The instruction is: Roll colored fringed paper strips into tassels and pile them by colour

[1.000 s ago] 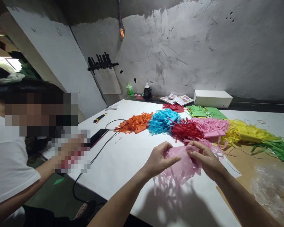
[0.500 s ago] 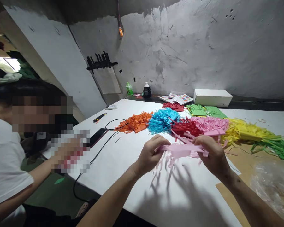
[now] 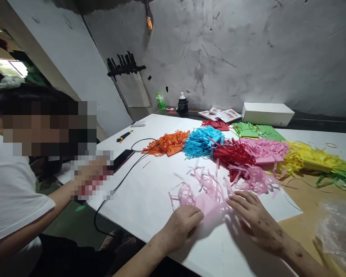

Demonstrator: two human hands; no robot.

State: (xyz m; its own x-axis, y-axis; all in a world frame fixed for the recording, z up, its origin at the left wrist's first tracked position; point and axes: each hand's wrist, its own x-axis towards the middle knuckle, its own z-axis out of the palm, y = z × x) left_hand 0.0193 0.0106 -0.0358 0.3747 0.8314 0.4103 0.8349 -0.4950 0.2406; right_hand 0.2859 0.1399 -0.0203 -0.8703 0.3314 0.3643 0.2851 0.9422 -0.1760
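A sheet of pink fringed tissue paper [image 3: 208, 206] lies low over the white table in front of me, its cut strips spreading away toward the back. My left hand [image 3: 180, 227] has its fingers curled at the sheet's left near edge, closed on it. At the right edge my right hand [image 3: 255, 219] stretches its fingers out, fingertips touching or almost touching the paper. Just behind the right hand is another loose pink fringe [image 3: 255, 179]. Bundles of fringed paper line up further back: orange [image 3: 170, 143], blue [image 3: 203, 141], dark red [image 3: 233, 153], pink [image 3: 265, 150] and yellow [image 3: 308, 158].
At the left a person [image 3: 20, 184] sits by the table, a hand near a phone [image 3: 122, 159]. A black cable [image 3: 123, 177] crosses the tabletop. Brown paper [image 3: 301, 200] and clear plastic wrap [image 3: 341, 231] lie at right. A white box [image 3: 266, 113] stands against the wall.
Both hands have come down and nearer with the pink tissue paper, whose fringe now spreads over the table. The right hand's grip has loosened. Another pink fringe lies by the dark red bundle.
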